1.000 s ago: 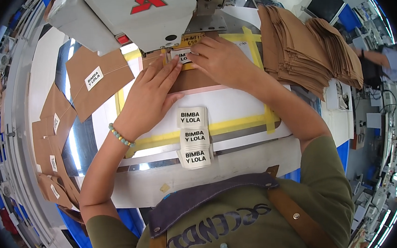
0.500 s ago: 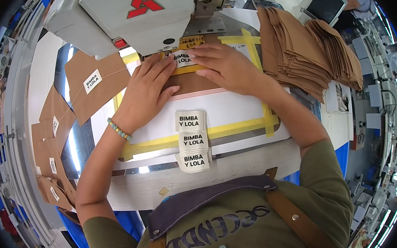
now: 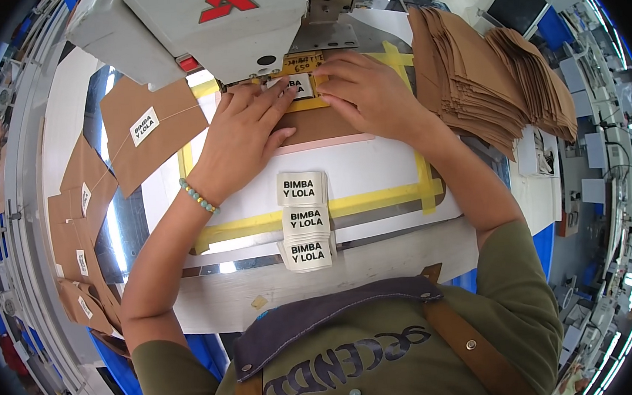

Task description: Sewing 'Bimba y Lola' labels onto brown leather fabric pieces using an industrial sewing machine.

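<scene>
Lying flat, the white label [image 3: 301,87] is in a yellow frame [image 3: 307,104], partly under the left hand [image 3: 245,129], fingers spread, maybe to keep it still. Whether the right hand's [image 3: 373,98] fingers pinch anything, I cannot tell.

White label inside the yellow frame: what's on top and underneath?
The left hand partly covers the white label; its right side shows. Whatever lies directly underneath is hidden.

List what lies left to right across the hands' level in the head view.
Labelled brown pieces → left hand → label partly under its fingers → right hand → larger brown stack → smaller brown stack.
</scene>
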Demonstrator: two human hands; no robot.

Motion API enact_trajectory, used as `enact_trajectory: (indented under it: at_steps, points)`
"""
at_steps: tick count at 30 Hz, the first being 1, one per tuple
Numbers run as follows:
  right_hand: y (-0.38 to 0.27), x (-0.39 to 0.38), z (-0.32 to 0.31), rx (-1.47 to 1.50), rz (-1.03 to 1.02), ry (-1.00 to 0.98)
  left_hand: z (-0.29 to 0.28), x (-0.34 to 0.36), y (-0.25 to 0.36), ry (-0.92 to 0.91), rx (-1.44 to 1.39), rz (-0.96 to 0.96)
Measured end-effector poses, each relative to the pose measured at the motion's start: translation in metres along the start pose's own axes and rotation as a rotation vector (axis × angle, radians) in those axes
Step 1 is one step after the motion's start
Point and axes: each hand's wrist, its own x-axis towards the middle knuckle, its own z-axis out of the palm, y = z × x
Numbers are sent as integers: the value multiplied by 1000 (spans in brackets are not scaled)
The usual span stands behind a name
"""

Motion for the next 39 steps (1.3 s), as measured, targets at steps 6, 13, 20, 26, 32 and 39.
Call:
enact_trajectory:
  at_steps: [6,13,20,26,32,39]
  points:
    - [-4,-2,5,34,-15,-37,5,-1,-2,3,-35,-1]
    - [-3,-7,10,22,-31,-44,4,2,-1,13,-87,12]
    - [4,-9,9,82,-13,-20,3,3,-2,-42,-15,53]
    - [3,-10,6,70,-20,-26,5,3,-2,-21,-30,39]
    - [3,-13,12,135,14,-34,2,4,-1,-56,-56,40]
    - [3,-12,9,12,-1,-47,2,3,-2,-89,-33,37]
